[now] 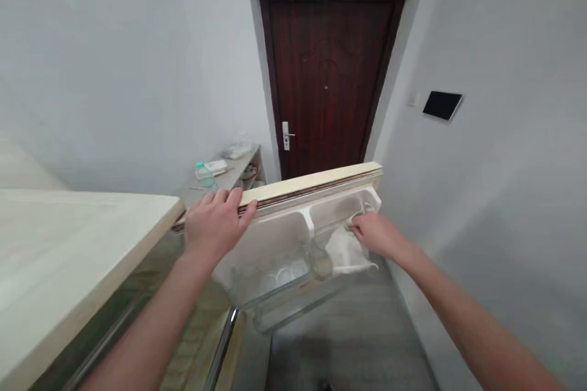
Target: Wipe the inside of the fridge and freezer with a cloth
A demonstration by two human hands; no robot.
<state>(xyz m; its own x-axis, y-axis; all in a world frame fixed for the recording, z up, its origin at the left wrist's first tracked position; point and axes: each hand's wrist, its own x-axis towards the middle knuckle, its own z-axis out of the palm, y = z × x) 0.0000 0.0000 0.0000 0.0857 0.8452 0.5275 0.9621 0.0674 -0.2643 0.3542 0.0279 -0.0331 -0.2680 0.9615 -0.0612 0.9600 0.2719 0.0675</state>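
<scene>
My left hand [216, 220] is closed over the top edge of an open refrigerator door [316, 182], near its hinge side. Clear plastic shelves [270, 250] line the inside of that door. At the far end of the door, the fingers of my right hand [376, 233] pinch the top of a small white bag [345, 252], which hangs down in front of the door shelves. A glass jar [322, 266] stands beside the bag, on its left. Several round pale items, too blurred to name, sit in the shelf left of the jar.
The refrigerator's pale top [87, 226] fills the left side. Behind stands a low cabinet [241, 165] bearing a bottle with a green cap [204, 175]. A dark red entrance door [332, 79] is at the back, and a black panel [442, 105] hangs on the right wall.
</scene>
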